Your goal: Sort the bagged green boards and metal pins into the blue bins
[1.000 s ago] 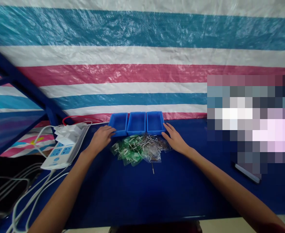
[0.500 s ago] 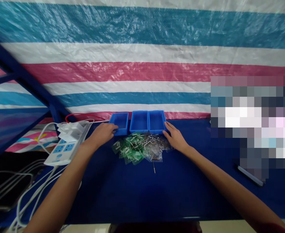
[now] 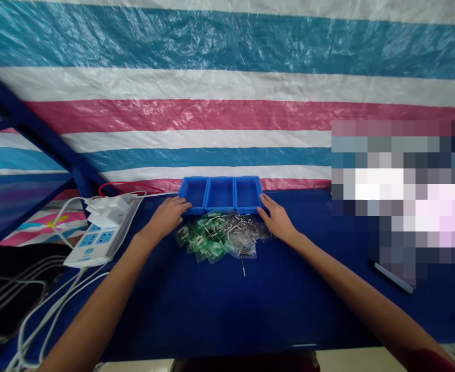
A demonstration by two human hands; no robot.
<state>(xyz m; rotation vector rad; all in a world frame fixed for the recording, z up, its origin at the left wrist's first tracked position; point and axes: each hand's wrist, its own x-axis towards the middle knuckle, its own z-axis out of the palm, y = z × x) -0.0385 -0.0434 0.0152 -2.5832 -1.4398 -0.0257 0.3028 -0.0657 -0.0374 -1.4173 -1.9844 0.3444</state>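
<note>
Three blue plastic bins stand side by side: a left bin (image 3: pixel 194 193), a middle bin (image 3: pixel 220 194) and a right bin (image 3: pixel 247 193). My left hand (image 3: pixel 170 213) grips the left bin at its near left corner, fingers bent over the rim. Against the outer side of the right bin lies my right hand (image 3: pixel 277 217), open, its fingers stretched along the wall and its thumb by the front corner. Just in front of the bins is a pile of small clear and green plastic bags (image 3: pixel 212 237) with thin metal pieces. One slim metal piece (image 3: pixel 243 266) lies apart, nearer me.
On the left sits a white power strip (image 3: pixel 95 245) with plugs and looping white cables (image 3: pixel 52 315). A dark bar with a pale edge (image 3: pixel 393 278) lies at the right, beside a pixelated area. Striped sheeting (image 3: pixel 219 113) hangs behind the blue table (image 3: pixel 212 315).
The left bin has slid right with my left hand, closing the gap to the middle bin. My right hand stays at the right bin's side. The whole view shifted slightly.
</note>
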